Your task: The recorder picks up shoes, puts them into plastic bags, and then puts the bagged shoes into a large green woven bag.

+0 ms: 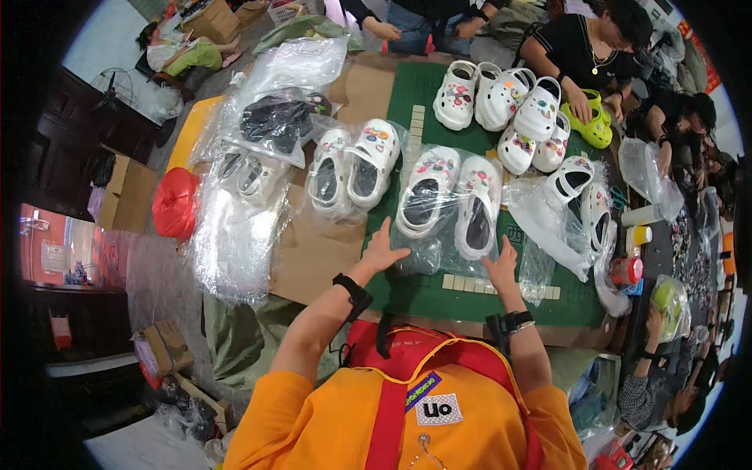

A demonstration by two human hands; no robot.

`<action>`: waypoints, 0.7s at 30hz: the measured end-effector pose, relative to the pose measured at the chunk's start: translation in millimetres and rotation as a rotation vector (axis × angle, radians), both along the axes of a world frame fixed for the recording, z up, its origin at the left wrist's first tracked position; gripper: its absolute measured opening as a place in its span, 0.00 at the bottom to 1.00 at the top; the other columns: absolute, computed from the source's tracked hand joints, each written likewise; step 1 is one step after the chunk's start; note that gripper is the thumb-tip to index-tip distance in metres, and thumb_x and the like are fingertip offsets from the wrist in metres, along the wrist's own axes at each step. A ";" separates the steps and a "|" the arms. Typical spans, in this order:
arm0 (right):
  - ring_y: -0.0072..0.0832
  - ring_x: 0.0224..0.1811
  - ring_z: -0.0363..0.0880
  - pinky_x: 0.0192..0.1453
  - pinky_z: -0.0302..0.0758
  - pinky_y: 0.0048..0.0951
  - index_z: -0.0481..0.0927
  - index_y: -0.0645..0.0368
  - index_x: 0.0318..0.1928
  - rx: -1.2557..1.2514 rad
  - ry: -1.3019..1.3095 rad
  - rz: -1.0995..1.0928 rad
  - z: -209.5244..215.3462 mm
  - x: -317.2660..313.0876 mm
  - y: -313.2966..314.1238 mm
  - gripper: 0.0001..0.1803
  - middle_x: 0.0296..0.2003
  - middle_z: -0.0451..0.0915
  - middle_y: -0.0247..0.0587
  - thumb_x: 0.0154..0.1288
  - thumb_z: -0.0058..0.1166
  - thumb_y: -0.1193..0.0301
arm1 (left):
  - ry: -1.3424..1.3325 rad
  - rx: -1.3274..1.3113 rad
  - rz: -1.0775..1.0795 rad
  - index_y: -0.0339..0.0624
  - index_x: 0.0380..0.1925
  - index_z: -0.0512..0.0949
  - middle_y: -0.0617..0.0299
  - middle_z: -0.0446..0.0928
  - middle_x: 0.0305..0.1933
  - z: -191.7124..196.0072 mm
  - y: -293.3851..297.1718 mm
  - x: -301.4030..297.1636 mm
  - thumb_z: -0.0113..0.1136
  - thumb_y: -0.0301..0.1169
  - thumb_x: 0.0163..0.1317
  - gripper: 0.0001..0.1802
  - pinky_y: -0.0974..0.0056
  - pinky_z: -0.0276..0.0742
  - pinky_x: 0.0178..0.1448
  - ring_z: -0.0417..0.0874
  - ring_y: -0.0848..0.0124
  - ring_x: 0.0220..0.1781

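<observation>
Just beyond my two hands, a pair of white clogs lies on the green mat [517,305], the left clog [429,168] angled and the right clog [476,176] more upright in view, both dotted with colourful charms. Clear plastic film [423,257] lies around them. My left hand [385,249] is open at the left clog's heel, thumb and fingers apart. My right hand [501,266] is open near the right clog's heel, its fingers stretched forward; whether it touches the film I cannot tell. Neither hand appears to hold anything.
Bagged white clogs [374,160] stand at left, another bagged pair [576,178] at right, and several unbagged clogs [536,110] behind. Rows of small white tiles [501,288] sit on the mat. Plastic bags [243,243] cover the left side. A co-worker handles lime-green clogs [589,125].
</observation>
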State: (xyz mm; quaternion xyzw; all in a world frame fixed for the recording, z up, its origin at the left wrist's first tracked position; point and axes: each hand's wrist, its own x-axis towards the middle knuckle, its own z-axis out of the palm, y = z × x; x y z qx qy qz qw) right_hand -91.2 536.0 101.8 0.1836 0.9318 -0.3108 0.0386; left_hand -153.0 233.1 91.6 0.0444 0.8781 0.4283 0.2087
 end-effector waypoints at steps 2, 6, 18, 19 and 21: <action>0.51 0.58 0.54 0.59 0.57 0.40 0.48 0.58 0.61 -0.236 -0.037 -0.046 -14.9 9.2 7.9 0.44 0.54 0.57 0.57 0.47 0.58 0.63 | -0.108 -0.077 0.105 0.45 0.63 0.41 0.39 0.56 0.58 -20.8 10.0 14.5 0.64 0.47 0.40 0.55 0.53 0.56 0.60 0.60 0.45 0.58; 0.26 0.32 0.72 0.34 0.68 0.25 0.64 0.62 0.52 -0.747 -0.311 -0.388 -25.7 18.1 11.5 0.30 0.32 0.73 0.42 0.47 0.57 0.68 | -0.541 0.139 0.260 0.32 0.50 0.64 0.55 0.74 0.30 -43.7 17.7 23.1 0.56 0.34 0.52 0.27 0.68 0.69 0.35 0.74 0.70 0.32; 0.39 0.55 0.61 0.54 0.59 0.38 0.51 0.56 0.61 -0.709 -0.263 -0.339 -20.0 25.6 20.0 0.47 0.54 0.60 0.50 0.42 0.63 0.65 | -0.312 0.050 -0.529 0.35 0.59 0.51 0.50 0.72 0.42 -13.2 -8.0 34.7 0.57 0.46 0.49 0.43 0.62 0.69 0.43 0.72 0.62 0.43; 0.44 0.62 0.49 0.60 0.51 0.45 0.35 0.53 0.64 -0.905 -0.298 -0.326 -34.4 23.1 29.9 0.59 0.61 0.48 0.55 0.39 0.65 0.61 | -0.383 0.230 -0.200 0.30 0.61 0.43 0.47 0.69 0.49 -6.5 -8.1 37.1 0.58 0.50 0.46 0.52 0.62 0.70 0.43 0.70 0.59 0.49; 0.43 0.60 0.53 0.58 0.55 0.45 0.34 0.53 0.64 -0.916 -0.316 -0.353 -40.4 23.6 20.0 0.59 0.59 0.50 0.57 0.39 0.65 0.62 | -0.547 0.311 -0.077 0.29 0.60 0.36 0.44 0.60 0.55 20.4 0.3 28.2 0.57 0.55 0.46 0.57 0.60 0.65 0.50 0.66 0.58 0.53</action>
